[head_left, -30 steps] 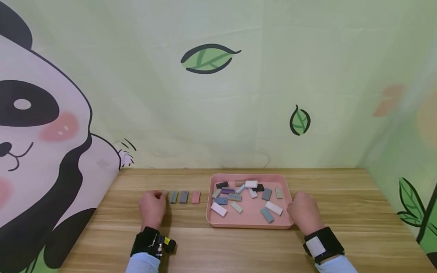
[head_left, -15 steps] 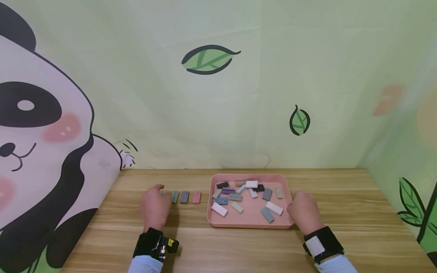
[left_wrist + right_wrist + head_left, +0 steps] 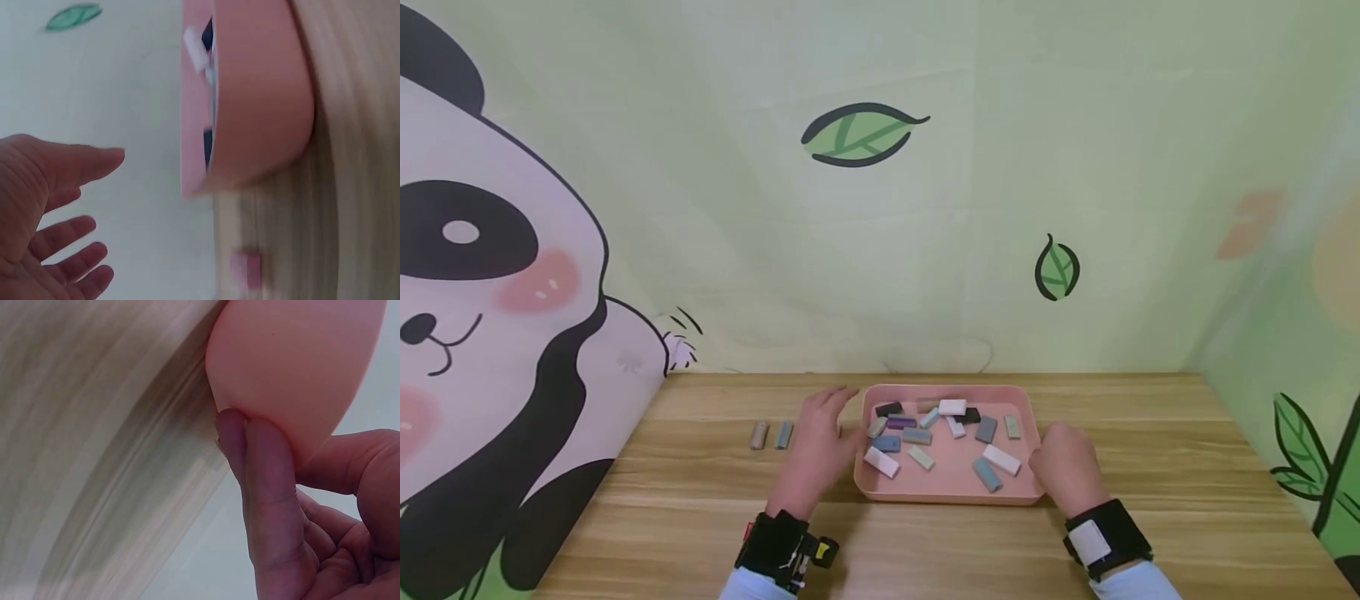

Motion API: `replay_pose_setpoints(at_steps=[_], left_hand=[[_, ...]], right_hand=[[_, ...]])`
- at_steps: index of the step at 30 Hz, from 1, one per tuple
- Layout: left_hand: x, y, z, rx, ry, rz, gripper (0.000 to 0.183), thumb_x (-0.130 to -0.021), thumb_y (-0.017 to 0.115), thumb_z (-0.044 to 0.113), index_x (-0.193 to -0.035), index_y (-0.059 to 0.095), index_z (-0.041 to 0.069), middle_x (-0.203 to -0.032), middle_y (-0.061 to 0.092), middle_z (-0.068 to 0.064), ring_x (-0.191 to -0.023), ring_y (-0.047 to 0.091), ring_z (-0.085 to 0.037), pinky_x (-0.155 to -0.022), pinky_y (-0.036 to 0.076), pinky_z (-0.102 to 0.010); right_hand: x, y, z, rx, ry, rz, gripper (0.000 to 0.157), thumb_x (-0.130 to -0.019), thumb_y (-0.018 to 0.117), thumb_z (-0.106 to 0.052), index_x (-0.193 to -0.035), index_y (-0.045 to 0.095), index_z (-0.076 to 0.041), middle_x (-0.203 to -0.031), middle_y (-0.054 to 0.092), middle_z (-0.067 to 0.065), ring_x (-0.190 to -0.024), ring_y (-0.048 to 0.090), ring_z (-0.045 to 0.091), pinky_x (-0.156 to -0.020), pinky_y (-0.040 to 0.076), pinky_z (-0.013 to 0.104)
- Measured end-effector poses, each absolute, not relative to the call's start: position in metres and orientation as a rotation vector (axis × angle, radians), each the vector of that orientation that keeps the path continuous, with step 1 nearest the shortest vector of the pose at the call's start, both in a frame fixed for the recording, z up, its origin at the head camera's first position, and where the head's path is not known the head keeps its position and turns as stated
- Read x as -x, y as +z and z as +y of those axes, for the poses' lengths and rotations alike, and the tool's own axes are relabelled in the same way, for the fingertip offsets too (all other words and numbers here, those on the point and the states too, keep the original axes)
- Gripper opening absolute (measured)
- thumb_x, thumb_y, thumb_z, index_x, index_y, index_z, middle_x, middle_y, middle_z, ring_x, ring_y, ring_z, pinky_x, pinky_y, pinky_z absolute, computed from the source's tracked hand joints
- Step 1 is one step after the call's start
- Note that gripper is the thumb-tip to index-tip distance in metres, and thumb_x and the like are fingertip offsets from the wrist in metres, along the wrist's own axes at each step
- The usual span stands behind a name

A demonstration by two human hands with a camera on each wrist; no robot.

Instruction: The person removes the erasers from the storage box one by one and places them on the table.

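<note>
My left hand [image 3: 818, 450] hovers at the left rim of the pink tray [image 3: 951, 493], fingers spread and holding nothing. Its fingers [image 3: 65, 232] and thumb show apart from the tray in the left wrist view. My right hand [image 3: 1066, 467] grips the tray's right edge; in the right wrist view its fingers [image 3: 272, 487] lie against the tray's outer wall. Left of my left hand a grey-brown block [image 3: 759, 435] and a light blue block [image 3: 783, 435] lie on the table. A pink block [image 3: 245, 270] appears in the left wrist view, hidden in the head view.
Several small blocks lie loose in the tray, among them a white block [image 3: 882, 462], a blue block [image 3: 886, 443], a purple block [image 3: 901, 422] and a light blue block [image 3: 987, 474]. Behind the wooden table [image 3: 940, 550] hangs a printed cloth [image 3: 925, 250].
My left hand has let go of the grey-brown block at the row's left end and moved right to the tray, its fingers spreading. The right hand stays on the tray edge.
</note>
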State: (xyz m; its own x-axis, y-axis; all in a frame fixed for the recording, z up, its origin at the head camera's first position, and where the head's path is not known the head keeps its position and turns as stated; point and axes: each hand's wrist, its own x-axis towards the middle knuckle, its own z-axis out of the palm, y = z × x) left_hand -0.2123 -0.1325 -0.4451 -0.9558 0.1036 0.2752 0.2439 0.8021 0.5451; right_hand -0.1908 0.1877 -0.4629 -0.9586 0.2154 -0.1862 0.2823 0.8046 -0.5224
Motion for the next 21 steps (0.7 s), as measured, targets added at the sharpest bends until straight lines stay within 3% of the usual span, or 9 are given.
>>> replay_pose_setpoints(at_steps=[5, 11, 21], left_hand=[[0.209, -0.451, -0.108, 0.514, -0.709, -2.813, 0.061, -0.076, 0.076, 0.024, -0.132, 0.051, 0.023, -0.137, 0.049, -0.004, -0.126, 0.044, -0.026, -0.097, 0.042, -0.048], [0.21, -0.463, -0.088, 0.726, -0.629, -2.833, 0.056, -0.077, 0.074, 0.019, -0.129, 0.054, 0.018, -0.134, 0.049, -0.003, -0.124, 0.044, -0.023, -0.099, 0.042, -0.043], [0.21, -0.476, -0.063, 0.817, -0.556, -2.943, 0.047, -0.075, 0.072, 0.02, -0.12, 0.061, 0.021, -0.119, 0.061, 0.003, -0.117, 0.051, -0.018, -0.098, 0.043, -0.037]], right_hand=[[0.19, -0.461, 0.187, -0.403, -0.869, 2.867, 0.013, -0.085, 0.054, -0.004, -0.086, 0.063, 0.005, -0.065, 0.053, 0.01, -0.054, 0.053, 0.019, -0.045, 0.038, 0.024], [0.19, -0.461, 0.187, -0.397, -0.862, 2.875, 0.012, -0.085, 0.055, -0.004, -0.081, 0.063, 0.004, -0.062, 0.052, 0.009, -0.053, 0.053, 0.019, -0.044, 0.038, 0.024], [0.19, -0.461, 0.187, -0.407, -0.88, 2.863, 0.012, -0.085, 0.055, -0.004, -0.084, 0.064, 0.005, -0.063, 0.053, 0.01, -0.053, 0.053, 0.019, -0.044, 0.038, 0.023]])
